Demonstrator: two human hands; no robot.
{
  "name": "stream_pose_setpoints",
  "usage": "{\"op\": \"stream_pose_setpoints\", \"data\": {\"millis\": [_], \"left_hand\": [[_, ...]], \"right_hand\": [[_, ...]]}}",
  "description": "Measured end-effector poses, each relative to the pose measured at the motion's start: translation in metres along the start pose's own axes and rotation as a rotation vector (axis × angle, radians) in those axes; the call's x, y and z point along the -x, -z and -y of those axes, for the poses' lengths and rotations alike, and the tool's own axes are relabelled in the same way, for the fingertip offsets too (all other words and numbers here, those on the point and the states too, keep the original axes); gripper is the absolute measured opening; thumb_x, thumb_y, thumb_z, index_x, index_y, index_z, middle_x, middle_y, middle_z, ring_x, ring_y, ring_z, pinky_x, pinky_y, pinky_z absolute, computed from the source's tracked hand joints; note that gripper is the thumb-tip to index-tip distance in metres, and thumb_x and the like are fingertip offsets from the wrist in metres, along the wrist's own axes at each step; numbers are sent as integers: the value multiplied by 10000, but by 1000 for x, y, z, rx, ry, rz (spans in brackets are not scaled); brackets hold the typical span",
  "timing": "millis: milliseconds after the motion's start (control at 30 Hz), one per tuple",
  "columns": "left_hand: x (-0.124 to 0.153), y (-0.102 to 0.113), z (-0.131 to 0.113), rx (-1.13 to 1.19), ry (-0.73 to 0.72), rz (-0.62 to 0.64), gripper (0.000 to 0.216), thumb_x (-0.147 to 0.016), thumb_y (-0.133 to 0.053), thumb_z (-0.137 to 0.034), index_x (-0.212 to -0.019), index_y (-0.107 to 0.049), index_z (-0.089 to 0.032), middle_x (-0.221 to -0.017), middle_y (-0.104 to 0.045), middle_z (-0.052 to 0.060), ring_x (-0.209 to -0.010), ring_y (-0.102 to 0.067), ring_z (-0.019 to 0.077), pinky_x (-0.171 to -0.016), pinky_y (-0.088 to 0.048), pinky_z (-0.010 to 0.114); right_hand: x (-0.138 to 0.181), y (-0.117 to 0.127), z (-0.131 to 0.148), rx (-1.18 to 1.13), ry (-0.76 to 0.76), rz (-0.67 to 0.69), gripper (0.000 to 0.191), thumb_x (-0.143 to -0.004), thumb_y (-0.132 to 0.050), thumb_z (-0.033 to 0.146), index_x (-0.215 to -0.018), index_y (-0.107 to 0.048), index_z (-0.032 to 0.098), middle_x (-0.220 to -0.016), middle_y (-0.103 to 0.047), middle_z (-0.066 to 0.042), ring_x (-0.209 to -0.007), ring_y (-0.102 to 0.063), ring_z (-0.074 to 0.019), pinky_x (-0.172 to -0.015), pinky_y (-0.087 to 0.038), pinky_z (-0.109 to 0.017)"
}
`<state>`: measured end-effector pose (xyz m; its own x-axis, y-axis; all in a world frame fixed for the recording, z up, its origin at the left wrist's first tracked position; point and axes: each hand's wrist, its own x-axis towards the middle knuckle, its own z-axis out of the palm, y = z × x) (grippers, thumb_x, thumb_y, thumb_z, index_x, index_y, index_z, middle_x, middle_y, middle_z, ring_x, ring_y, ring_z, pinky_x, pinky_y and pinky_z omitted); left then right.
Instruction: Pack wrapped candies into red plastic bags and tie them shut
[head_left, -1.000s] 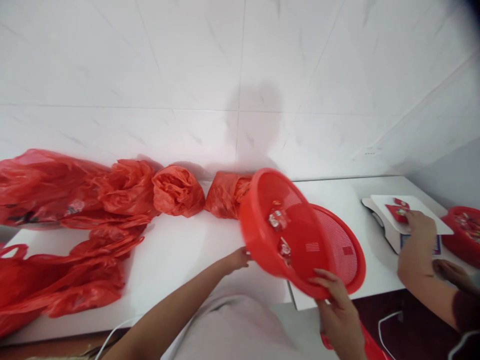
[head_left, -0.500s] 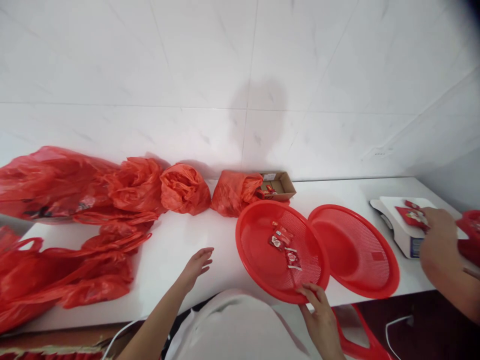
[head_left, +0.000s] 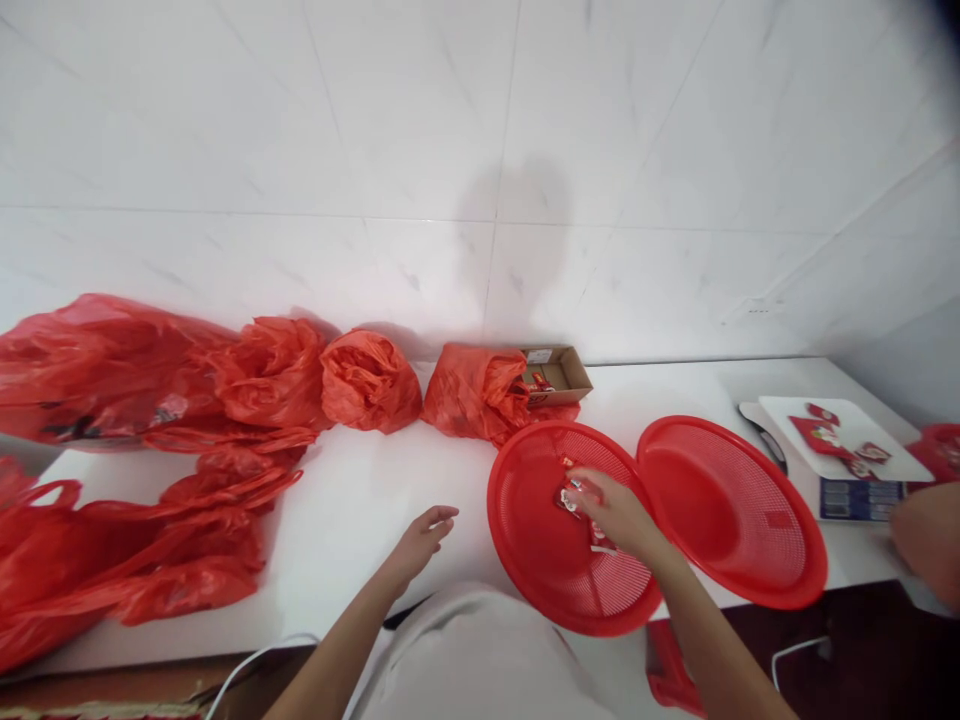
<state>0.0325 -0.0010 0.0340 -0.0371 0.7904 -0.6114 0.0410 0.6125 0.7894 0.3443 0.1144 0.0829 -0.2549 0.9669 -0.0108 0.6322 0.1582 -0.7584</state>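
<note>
Our right hand (head_left: 611, 512) is pinching a candy packet (head_left: 570, 497) inside the red basket (head_left: 525, 545); our left hand (head_left: 418, 540) hovers empty, fingers loosely spread, over the desk (head_left: 352, 500).

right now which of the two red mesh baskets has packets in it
The left round red plastic mesh basket, under the right hand, holds small red-and-white packets; the other basket, to its right, shows none.

Small red packets (head_left: 568, 496) in red basket (head_left: 534, 562)
</note>
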Motion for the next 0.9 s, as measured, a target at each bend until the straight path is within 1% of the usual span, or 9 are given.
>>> {"op": "stream_pose_setpoints", "data": {"millis": [33,100,233,367,533,700,767,833,900], "left_hand": [[2,-2,-2,-7,7,25,437,-801,-552,-470,-1153,-609,-218,-1258,-578,99,-1144,-519,248,-952,-397,382],[6,-5,-6,-12,2,65,439,-810,-544,-471,-1161,-605,-214,-1235,-590,100,-1124,-532,245,-952,-397,383],[14,-2,-9,5,-51,53,417,-824,-536,-464,-1158,-607,-224,-1222,-604,89,-1111,-542,239,-958,-391,383],[18,13,0,45,-48,-33,412,-827,-533,-490,-1140,-613,-234,-1236,-599,87,-1097,-554,245,-951,-394,388],[10,20,0,75,-27,-82,437,-812,-551,-533,-1122,-619,-233,-1219,-610,91,-1085,-567,259,-948,-399,408],[4,2,-51,154,-214,-159,475,-770,-615,-548,-1120,-612,-226,-1230,-611,102,-1057,-592,251,-955,-415,397],[7,-5,-75,286,-297,-150,527,-789,-593,-576,-1199,-571,-246,-1281,-589,104,-1098,-588,250,-954,-427,393],[12,-8,-91,472,-295,-37,586,-815,-498,-661,-1237,-546,-258,-1273,-598,103,-1086,-603,256,-907,-466,406],[17,-7,-99,626,-219,90,631,-796,-450,-730,-1147,-599,-227,-1123,-670,102,-955,-651,250,-806,-509,395]], "right_hand": [[-29,-9,12,-73,40,48,286,-815,-595,391,-1039,-690,241,-1075,-700,-60,-950,-664,-213,-856,-520,-367],[-85,-36,33,-179,84,10,285,-833,-577,375,-1046,-674,213,-1134,-674,-71,-1052,-618,-206,-962,-460,-393],[-163,-83,61,-276,124,-3,271,-793,-625,331,-984,-688,149,-1089,-687,-104,-1054,-608,-207,-983,-438,-397],[-192,-77,81,-341,163,-42,351,-844,-547,355,-1070,-671,117,-1124,-683,-124,-1049,-617,-208,-975,-443,-387],[-179,-26,110,-557,298,-236,402,-842,-574,411,-1142,-651,155,-1146,-673,-85,-1045,-617,-205,-939,-474,-355],[-124,4,151,-541,376,-365,272,-848,-596,353,-1072,-667,216,-1047,-666,-41,-954,-617,-177,-870,-497,-331],[-96,0,165,-501,445,-236,189,-855,-584,286,-1019,-657,229,-998,-660,-23,-917,-614,-158,-849,-497,-310],[-67,-15,174,-434,546,32,153,-847,-554,196,-973,-637,225,-965,-656,-14,-907,-611,-148,-849,-488,-296],[-41,-38,175,-358,628,305,201,-816,-528,122,-968,-614,222,-957,-653,-12,-897,-606,-147,-840,-482,-291]]}}
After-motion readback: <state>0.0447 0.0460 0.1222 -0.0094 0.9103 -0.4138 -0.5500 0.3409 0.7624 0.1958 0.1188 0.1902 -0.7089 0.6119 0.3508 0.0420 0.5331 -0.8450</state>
